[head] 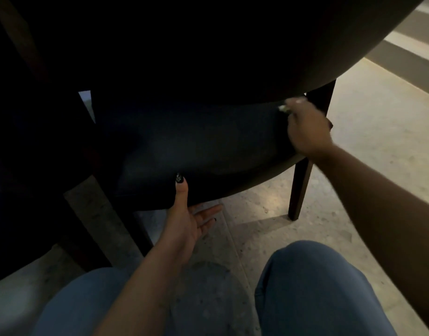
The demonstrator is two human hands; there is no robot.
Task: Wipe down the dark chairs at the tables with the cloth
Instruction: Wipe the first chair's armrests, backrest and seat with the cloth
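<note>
Down low, the right hand (305, 132) clutches a pale crumpled cloth (283, 108) on the dark upholstered chair (196, 146) seat's far right edge; the left hand (186, 219), fingers straight, steadies its front edge

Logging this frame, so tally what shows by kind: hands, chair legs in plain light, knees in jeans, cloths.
Hands: 2, the left hand against the front edge of the chair seat, the right hand at its far right corner
Lit chair legs: 2
Knees in jeans: 2
Cloths: 1, a pale scrap at the right fingertips
Total: 7
</note>
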